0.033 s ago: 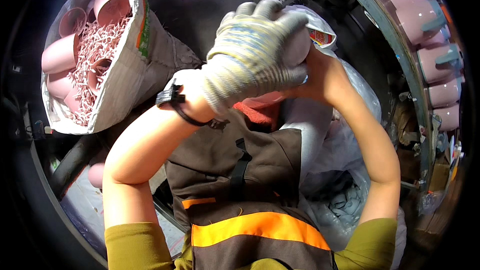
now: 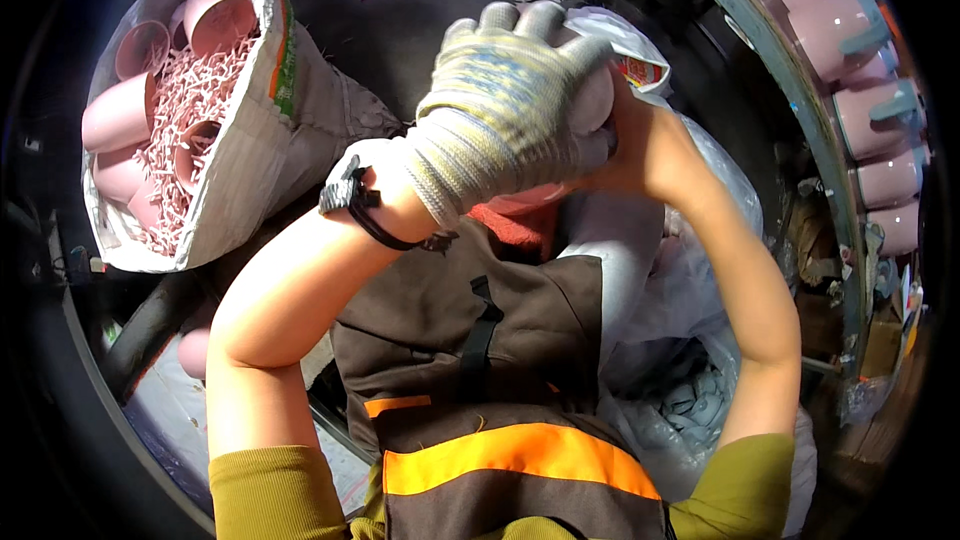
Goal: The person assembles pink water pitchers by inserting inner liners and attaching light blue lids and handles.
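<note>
My left hand, in a grey-and-yellow knit glove, is wrapped over a pink plastic cup, of which only a smooth patch shows beside the glove. My bare right hand presses against the same cup from the right. Its fingers are mostly behind the cup and the glove, so whether they hold a small tool cannot be made out. Below the glove, more smooth pink plastic shows over a red cloth on my lap; whether it belongs to the same cup is unclear.
A white woven sack at the left holds pink cups and pink plastic scraps. Pink mugs with grey-blue handles line a rack at the right. A clear bag with grey pieces sits by my right elbow.
Both hands have shifted very slightly, and the left wrist has turned a little. The grip on the pink cup stays the same.
</note>
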Action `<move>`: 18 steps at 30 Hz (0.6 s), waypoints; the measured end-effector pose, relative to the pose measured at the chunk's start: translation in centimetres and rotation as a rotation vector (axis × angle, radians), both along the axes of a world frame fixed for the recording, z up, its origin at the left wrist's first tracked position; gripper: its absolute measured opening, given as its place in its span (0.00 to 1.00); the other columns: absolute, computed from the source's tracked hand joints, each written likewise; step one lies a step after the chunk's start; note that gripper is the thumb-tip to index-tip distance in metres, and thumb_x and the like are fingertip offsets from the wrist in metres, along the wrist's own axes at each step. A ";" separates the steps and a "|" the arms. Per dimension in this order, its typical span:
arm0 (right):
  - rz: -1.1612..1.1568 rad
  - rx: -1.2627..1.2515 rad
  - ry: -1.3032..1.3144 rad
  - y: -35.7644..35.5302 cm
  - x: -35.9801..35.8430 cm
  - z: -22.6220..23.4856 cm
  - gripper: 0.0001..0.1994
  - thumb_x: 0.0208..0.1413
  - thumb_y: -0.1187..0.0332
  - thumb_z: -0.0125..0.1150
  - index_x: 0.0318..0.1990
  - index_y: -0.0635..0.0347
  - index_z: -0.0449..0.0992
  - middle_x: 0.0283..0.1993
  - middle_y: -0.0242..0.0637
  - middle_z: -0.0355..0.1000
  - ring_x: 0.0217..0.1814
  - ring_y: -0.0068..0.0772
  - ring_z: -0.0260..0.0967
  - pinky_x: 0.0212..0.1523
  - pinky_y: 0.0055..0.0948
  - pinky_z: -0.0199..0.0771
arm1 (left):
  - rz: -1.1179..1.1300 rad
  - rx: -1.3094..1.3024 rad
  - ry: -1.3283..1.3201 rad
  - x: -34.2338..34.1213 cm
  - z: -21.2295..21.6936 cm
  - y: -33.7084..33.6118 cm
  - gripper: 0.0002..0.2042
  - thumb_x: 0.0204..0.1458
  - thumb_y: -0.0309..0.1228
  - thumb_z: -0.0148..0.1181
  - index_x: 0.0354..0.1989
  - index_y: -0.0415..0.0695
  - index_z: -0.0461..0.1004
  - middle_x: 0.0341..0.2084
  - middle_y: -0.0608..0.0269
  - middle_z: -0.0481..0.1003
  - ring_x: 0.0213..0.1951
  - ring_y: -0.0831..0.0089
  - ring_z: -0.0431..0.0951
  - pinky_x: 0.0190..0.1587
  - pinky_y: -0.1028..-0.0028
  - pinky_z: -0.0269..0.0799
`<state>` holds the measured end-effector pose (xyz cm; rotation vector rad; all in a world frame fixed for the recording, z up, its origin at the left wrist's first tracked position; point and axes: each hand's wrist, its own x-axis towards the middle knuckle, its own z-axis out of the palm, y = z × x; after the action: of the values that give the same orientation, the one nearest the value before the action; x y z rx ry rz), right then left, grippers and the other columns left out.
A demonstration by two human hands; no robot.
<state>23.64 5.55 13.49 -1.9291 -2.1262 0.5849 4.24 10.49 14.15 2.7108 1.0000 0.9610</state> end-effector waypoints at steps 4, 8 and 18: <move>0.036 0.009 0.382 -1.9 4.3 -2.5 0.36 0.47 0.63 0.71 0.63 0.58 0.60 0.49 0.50 0.74 0.54 0.41 0.73 0.54 0.35 0.70 | -0.007 0.053 0.127 0.4 -0.2 0.1 0.34 0.35 0.56 0.68 0.52 0.54 0.72 0.48 0.50 0.71 0.49 0.48 0.72 0.50 0.54 0.68; -0.050 -0.049 0.181 -3.5 5.1 -3.3 0.18 0.58 0.62 0.59 0.51 0.60 0.64 0.37 0.51 0.77 0.43 0.53 0.75 0.41 0.40 0.72 | -0.034 0.075 0.061 0.9 -0.1 -0.1 0.32 0.37 0.54 0.67 0.53 0.55 0.72 0.46 0.50 0.71 0.49 0.47 0.72 0.49 0.54 0.70; -0.074 0.056 0.062 -3.0 5.9 -4.8 0.18 0.56 0.64 0.58 0.50 0.60 0.62 0.37 0.57 0.74 0.44 0.60 0.72 0.40 0.50 0.70 | -0.252 -0.205 -0.005 1.6 12.4 -0.2 0.32 0.39 0.49 0.70 0.52 0.45 0.70 0.40 0.50 0.75 0.39 0.53 0.76 0.44 0.60 0.74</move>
<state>29.51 2.56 8.69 -1.9245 -2.0031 0.5571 5.80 10.28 26.51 2.5822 0.6900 0.7738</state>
